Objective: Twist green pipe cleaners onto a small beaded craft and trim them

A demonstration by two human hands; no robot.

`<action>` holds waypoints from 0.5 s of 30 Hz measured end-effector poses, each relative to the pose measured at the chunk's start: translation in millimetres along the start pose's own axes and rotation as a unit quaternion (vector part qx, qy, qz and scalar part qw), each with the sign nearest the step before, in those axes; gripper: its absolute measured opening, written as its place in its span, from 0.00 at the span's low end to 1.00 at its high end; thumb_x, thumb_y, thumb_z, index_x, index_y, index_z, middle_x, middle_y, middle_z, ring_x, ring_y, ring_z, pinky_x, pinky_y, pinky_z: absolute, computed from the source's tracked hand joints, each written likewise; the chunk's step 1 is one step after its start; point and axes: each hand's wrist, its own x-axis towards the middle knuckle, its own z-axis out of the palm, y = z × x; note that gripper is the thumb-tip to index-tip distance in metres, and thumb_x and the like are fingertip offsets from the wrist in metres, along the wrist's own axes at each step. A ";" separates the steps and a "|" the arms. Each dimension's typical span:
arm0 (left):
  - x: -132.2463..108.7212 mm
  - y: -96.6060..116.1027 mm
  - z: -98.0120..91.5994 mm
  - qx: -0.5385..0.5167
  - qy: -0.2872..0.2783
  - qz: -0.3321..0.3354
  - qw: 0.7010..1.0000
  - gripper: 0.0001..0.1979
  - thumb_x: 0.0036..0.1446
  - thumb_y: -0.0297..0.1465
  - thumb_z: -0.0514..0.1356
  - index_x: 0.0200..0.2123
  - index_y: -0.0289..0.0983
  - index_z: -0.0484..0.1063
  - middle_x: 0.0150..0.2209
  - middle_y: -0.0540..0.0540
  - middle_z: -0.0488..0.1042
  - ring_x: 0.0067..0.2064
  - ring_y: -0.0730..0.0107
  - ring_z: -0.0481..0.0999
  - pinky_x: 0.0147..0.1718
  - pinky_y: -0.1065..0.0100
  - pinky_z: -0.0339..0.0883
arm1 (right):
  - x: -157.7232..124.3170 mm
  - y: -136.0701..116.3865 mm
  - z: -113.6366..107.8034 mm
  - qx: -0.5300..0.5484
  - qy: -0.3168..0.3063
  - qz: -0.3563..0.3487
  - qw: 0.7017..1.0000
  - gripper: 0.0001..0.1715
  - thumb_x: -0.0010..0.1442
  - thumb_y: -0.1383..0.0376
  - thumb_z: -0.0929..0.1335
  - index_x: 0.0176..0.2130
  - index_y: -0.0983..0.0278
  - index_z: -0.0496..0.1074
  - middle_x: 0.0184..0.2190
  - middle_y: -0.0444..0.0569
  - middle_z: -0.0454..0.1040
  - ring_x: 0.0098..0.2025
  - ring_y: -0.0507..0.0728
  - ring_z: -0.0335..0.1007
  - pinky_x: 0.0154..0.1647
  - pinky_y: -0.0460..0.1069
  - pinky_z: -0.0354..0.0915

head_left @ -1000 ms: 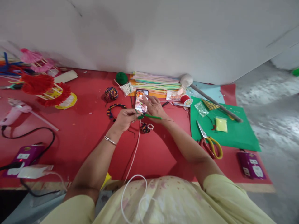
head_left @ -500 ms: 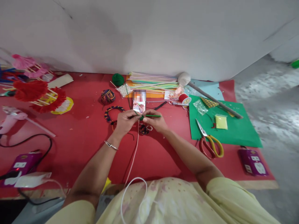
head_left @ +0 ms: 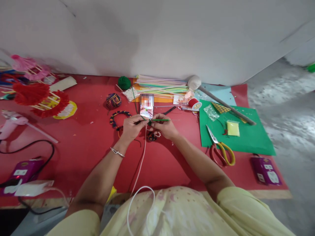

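Note:
My left hand [head_left: 132, 127] pinches green yarn [head_left: 135, 104] between thumb and fingertips. The strand runs back to a green yarn ball [head_left: 124, 83]. Close beside it, my right hand [head_left: 166, 127] is closed on a slim green crochet hook [head_left: 161, 120], whose thin end points right. A small dark green bit of work sits between the fingertips, mostly hidden. Just beyond the hands a phone [head_left: 147, 112] shows a picture of hands. A braided multicolour ring [head_left: 114, 120] lies left of my left hand, and a dark multicolour piece with pearly beads [head_left: 152, 136] lies below my fingers.
Scissors [head_left: 219, 147] lie on the right, partly over a green sheet [head_left: 251, 141]. A mallet [head_left: 221, 101] crosses that sheet. Pipe cleaners [head_left: 162, 84] and a red thread spool [head_left: 195, 104] are behind. At left are a glue gun [head_left: 12, 124] and power strip [head_left: 23, 172].
Both hands have lifted very slightly, still close together with the yarn and hook. The picture on the phone has changed a little.

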 end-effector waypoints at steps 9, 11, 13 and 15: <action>-1.8 2.8 1.3 0.003 -0.035 0.035 0.999 0.05 0.53 0.33 0.69 0.33 0.39 0.83 0.35 0.44 0.82 0.38 0.65 0.79 0.44 0.64 0.71 | -3.2 -0.8 2.1 -0.010 -0.008 0.007 1.000 0.21 0.53 0.50 0.77 0.32 0.63 0.72 0.23 0.41 0.75 0.23 0.50 0.74 0.21 0.43 0.70; -2.1 4.1 1.5 0.008 -0.030 0.037 0.999 0.05 0.54 0.33 0.69 0.33 0.39 0.83 0.35 0.44 0.82 0.38 0.65 0.79 0.44 0.64 0.71 | -4.6 -1.8 1.6 -0.038 0.006 -0.005 0.999 0.21 0.55 0.50 0.76 0.31 0.64 0.73 0.19 0.39 0.71 0.16 0.46 0.64 0.15 0.41 0.61; -2.1 5.6 1.2 0.018 -0.027 0.047 0.998 0.04 0.54 0.32 0.69 0.33 0.39 0.83 0.35 0.44 0.82 0.38 0.65 0.79 0.43 0.65 0.71 | -5.1 -3.8 0.8 -0.037 0.018 0.004 0.999 0.22 0.54 0.49 0.77 0.31 0.63 0.73 0.16 0.37 0.68 0.13 0.45 0.59 0.11 0.40 0.55; -2.1 7.0 0.8 0.031 -0.024 0.067 0.997 0.03 0.55 0.31 0.68 0.33 0.39 0.84 0.35 0.44 0.82 0.38 0.65 0.79 0.43 0.65 0.71 | -4.6 -5.7 0.1 -0.015 0.020 0.027 0.999 0.24 0.51 0.47 0.77 0.30 0.64 0.73 0.17 0.39 0.71 0.13 0.47 0.62 0.10 0.41 0.57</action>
